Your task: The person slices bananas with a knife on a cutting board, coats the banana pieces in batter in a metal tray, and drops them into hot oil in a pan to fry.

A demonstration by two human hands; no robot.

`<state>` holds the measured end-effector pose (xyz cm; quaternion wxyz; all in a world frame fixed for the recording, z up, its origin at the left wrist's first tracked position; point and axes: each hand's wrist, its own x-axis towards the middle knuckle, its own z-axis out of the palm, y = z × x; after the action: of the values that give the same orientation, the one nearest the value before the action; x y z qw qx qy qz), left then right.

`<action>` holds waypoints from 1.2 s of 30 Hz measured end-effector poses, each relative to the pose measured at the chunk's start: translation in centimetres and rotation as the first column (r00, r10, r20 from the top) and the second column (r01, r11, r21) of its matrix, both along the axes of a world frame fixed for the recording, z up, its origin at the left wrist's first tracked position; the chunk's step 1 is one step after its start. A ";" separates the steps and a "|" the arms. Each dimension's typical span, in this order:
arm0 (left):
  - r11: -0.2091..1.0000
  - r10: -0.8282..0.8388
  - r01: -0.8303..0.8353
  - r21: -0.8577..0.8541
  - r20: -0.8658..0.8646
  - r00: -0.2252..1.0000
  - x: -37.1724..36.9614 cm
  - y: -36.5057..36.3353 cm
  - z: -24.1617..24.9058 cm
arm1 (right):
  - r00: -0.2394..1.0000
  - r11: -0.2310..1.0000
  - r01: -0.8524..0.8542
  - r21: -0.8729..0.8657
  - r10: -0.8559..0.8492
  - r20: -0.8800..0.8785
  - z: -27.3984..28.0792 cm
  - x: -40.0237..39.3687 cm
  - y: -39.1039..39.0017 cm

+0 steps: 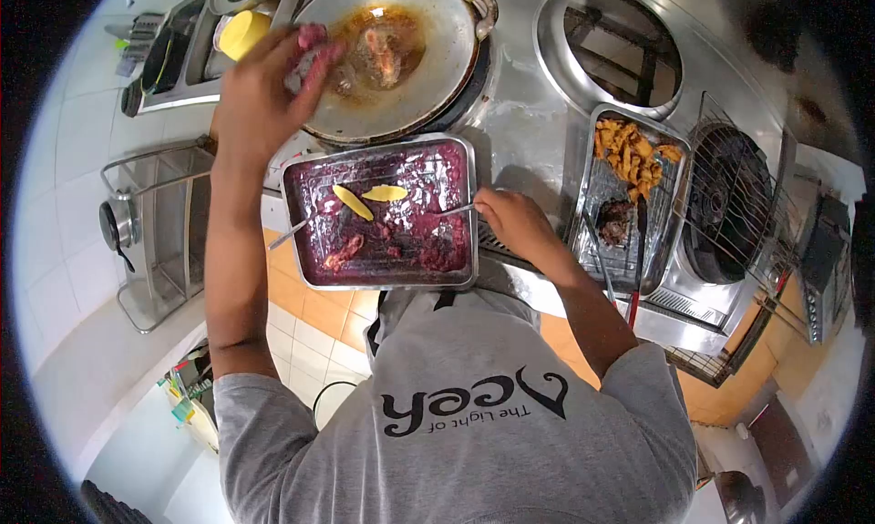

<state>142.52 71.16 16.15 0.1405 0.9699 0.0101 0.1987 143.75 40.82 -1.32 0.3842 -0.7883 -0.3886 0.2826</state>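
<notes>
My left hand is over the near left rim of a wok, its fingers apart and coated in purple batter. Something pale and reddish fries in the wok's brown oil. Below the wok sits a metal tray smeared with purple batter, with two yellow slices and a reddish coated piece in it. My right hand grips the thin handle of a metal utensil at the tray's right edge; its head is sunk in the batter. Another metal handle leans over the left rim.
Right of the tray, a rack-lined metal tray holds golden fried pieces and tongs. A stove ring lies behind it, and a wire grill covers a burner at right. A yellow cup stands at back left.
</notes>
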 end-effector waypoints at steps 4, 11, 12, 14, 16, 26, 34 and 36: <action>0.997 -0.058 0.056 -0.045 -0.030 0.998 -7.5 -3.8 -2.0 | 1.000 1.000 -0.003 0.017 0.003 0.007 0.0 -0.8 -0.7; 0.980 -0.104 -0.044 -0.196 -0.682 0.724 -16.5 -8.3 -12.0 | 0.998 0.999 0.036 0.032 -0.037 0.044 1.4 -2.0 -1.0; 0.977 -0.090 -0.049 -0.206 -0.615 0.783 -16.5 -9.0 -11.8 | 0.997 0.999 0.046 0.006 -0.046 0.057 1.8 -2.1 -1.1; 0.969 -0.033 -0.113 -0.222 -0.566 0.824 -16.2 -10.2 -10.8 | 0.995 0.997 0.057 -0.043 -0.053 0.087 2.7 -2.4 -1.0; 0.963 0.069 -0.186 -0.196 -0.485 0.872 -16.2 -11.0 -11.3 | 0.993 0.998 0.064 0.014 -0.065 0.095 3.1 -2.6 -0.8; 0.948 0.143 -0.231 -0.218 -0.357 0.923 -17.5 -11.1 -16.9 | 0.989 0.993 0.112 0.024 -0.114 0.098 3.8 -3.4 -0.8; 0.927 0.173 -0.299 -0.227 -0.450 0.876 -18.8 -11.5 -16.6 | 0.985 0.992 0.126 -0.020 -0.123 0.123 4.1 -4.1 -1.2; 0.947 0.164 -0.250 -0.202 -0.364 0.917 -19.2 -11.9 -17.1 | 0.985 0.993 0.118 -0.028 -0.114 0.133 4.0 -4.3 -1.3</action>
<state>123.29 59.27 -1.00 0.2328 0.9582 0.1621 0.0380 139.48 39.56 2.67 0.3595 -0.8332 -0.3615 0.2141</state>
